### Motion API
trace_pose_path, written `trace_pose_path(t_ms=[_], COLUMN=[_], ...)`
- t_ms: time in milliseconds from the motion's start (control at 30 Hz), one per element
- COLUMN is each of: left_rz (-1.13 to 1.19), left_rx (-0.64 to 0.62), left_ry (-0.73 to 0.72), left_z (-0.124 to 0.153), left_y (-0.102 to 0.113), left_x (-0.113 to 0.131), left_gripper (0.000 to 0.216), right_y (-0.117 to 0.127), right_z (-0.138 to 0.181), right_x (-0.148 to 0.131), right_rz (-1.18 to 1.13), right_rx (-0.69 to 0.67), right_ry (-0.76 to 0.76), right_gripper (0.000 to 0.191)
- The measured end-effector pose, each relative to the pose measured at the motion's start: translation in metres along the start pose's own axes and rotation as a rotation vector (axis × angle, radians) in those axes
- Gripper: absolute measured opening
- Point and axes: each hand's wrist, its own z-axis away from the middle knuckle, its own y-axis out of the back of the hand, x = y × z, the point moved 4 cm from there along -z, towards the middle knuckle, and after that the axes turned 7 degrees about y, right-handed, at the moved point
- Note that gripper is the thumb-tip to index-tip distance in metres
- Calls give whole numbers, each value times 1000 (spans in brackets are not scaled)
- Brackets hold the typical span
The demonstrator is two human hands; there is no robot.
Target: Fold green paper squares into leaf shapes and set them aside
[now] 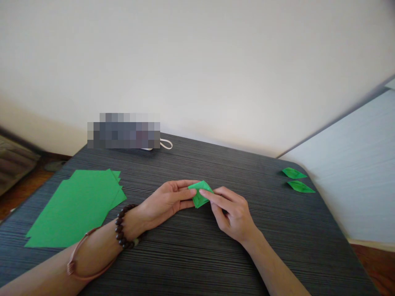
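Note:
A small folded piece of green paper (202,197) is held above the middle of the dark table (197,250). My left hand (168,199) grips its left side, thumb on top and fingers beneath. My right hand (233,209) has its index finger laid on the face of the paper, with the other fingers curled at its right edge. A dark bead bracelet (120,226) and a brown cord (71,265) circle my left wrist and forearm. How the folds run on the underside is hidden by my fingers.
Several green paper sheets (74,209) lie fanned on the table's left. Two folded green paper pieces (293,173), pointed at both ends, rest near the right edge. At the back stands a blurred object (123,133) with a pale loop (166,144), before a white wall.

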Motion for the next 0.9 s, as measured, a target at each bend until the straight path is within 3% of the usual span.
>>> trace_pose_path(t_ms=[367,667,900], left_rz=[-19,-78,-234], left_rx=[69,110,109], left_ry=[-43,-48,-26], left_z=[-1,0,2], left_y=[0,1,-6], left_x=[0,-2,2], left_gripper=[30,31,32], right_y=[-1,-1,-8], right_z=[0,-2,5], right_x=[-2,-6,3], right_rz=[30,-141,-297], right_rx=[-38,23,189], right_ry=[5,-47,-293], right_gripper=[38,35,34])
